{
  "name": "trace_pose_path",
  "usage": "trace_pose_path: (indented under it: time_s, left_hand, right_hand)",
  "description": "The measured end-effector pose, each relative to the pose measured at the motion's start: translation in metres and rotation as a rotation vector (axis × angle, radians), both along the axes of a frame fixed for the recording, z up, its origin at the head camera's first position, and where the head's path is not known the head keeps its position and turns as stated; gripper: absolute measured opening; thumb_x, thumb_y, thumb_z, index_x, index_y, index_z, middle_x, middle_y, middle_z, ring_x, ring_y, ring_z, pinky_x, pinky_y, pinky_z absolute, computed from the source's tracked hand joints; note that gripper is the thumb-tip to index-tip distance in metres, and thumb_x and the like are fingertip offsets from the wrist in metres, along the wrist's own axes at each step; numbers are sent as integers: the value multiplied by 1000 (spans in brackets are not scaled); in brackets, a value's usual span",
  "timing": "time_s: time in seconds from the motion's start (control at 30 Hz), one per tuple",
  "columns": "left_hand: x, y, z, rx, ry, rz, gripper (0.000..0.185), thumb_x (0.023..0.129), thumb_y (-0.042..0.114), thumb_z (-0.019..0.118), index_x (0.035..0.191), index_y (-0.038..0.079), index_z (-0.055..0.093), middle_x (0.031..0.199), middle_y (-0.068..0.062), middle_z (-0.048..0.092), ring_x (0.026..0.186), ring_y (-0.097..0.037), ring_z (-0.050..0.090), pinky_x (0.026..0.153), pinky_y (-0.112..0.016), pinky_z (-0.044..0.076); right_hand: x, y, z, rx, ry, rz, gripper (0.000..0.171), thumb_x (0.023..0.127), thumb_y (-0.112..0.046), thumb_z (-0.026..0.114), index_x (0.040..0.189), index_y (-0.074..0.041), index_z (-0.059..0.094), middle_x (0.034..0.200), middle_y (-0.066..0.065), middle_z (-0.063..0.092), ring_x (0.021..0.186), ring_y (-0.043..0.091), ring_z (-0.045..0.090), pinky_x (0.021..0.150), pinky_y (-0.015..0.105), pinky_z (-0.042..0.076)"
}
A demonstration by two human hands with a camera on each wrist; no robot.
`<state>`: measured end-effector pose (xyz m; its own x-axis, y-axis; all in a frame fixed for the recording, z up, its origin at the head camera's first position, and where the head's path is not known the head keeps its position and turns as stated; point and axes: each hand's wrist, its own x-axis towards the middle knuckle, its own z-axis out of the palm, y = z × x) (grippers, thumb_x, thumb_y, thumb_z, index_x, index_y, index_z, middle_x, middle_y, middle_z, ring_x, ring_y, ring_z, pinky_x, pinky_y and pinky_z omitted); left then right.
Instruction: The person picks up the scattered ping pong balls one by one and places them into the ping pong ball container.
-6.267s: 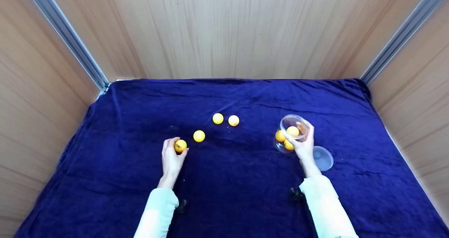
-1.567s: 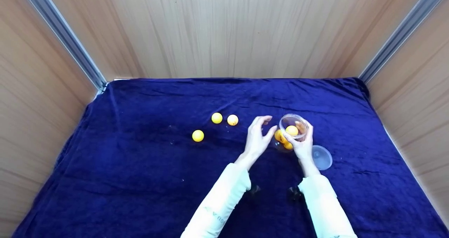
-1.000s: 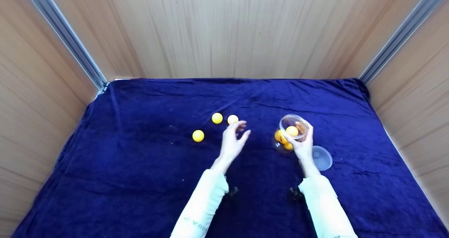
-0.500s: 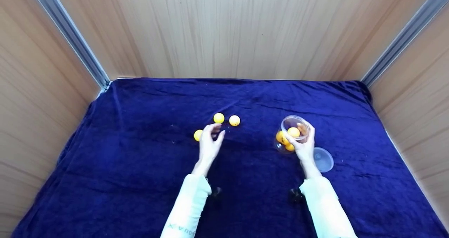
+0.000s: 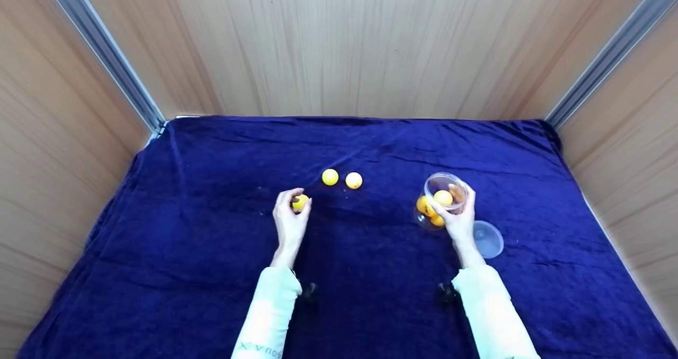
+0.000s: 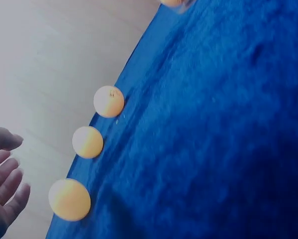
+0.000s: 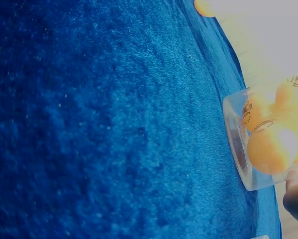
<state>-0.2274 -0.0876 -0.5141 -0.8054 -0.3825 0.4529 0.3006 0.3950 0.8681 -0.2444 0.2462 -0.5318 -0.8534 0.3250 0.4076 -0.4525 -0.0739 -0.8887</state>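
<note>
My left hand (image 5: pixel 289 221) is at the nearest yellow ping-pong ball (image 5: pixel 301 203), its thumb and fingers spread on either side of it in the head view. In the left wrist view a gap shows between the fingers (image 6: pixel 8 186) and that ball (image 6: pixel 69 199). On the right, my right hand (image 5: pixel 460 218) grips a clear plastic jar (image 5: pixel 431 180) around its upper side, tilted, with its mouth uncovered. Several orange ping-pong balls (image 7: pixel 271 147) lie inside the jar. Two more loose balls, one yellow (image 5: pixel 330 177) and one paler (image 5: pixel 354 180), rest farther back.
A translucent round lid (image 5: pixel 488 239) lies flat just right of my right wrist. Dark blue velvet cloth (image 5: pixel 365 274) covers the table. Wooden panels (image 5: pixel 339 46) enclose it at the back and on both sides.
The ball my left hand held earlier is gone from its fingers, and the jar holds one more. The left hand has since moved left from beside the jar to the nearest loose ball.
</note>
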Motion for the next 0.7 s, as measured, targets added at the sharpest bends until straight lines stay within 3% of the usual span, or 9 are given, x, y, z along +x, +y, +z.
trace_pose_path:
  time_s: [0.13, 0.27, 0.5, 0.7]
  left_hand:
    - [-1, -6, -6, -11, -49, 46, 28, 66, -3, 72, 92, -4, 62, 88, -14, 55, 76, -31, 54, 59, -39, 48]
    - [-3, -9, -12, -31, -99, 85, 34, 63, -1, 75, 94, -5, 61, 90, -13, 54, 76, -29, 53, 63, -37, 46]
    - [-7, -8, -19, -33, -205, 105, 44, 60, 5, 79, 97, -4, 58, 90, -15, 53, 76, -30, 53, 73, -36, 44]
    - [-11, -6, -25, -41, -330, 112, 45, 62, 10, 79, 100, -2, 58, 93, -14, 50, 79, -27, 52, 74, -32, 44]
  right_hand:
    - [-1, 0, -2, -6, 3, -4, 67, 61, 12, 69, 119, -1, 39, 112, 25, 45, 109, 42, 36, 94, 33, 31]
    - [0, -1, 0, -1, 0, -3, 67, 61, 15, 68, 120, 3, 36, 112, 25, 44, 110, 41, 37, 95, 34, 30]
    - [6, -5, 12, -9, -47, -10, 69, 62, 22, 62, 121, 12, 27, 114, 33, 39, 110, 43, 34, 94, 38, 30]
    - [2, -1, 3, -14, -54, -9, 70, 62, 22, 63, 122, 9, 30, 115, 29, 41, 109, 41, 36, 89, 31, 34]
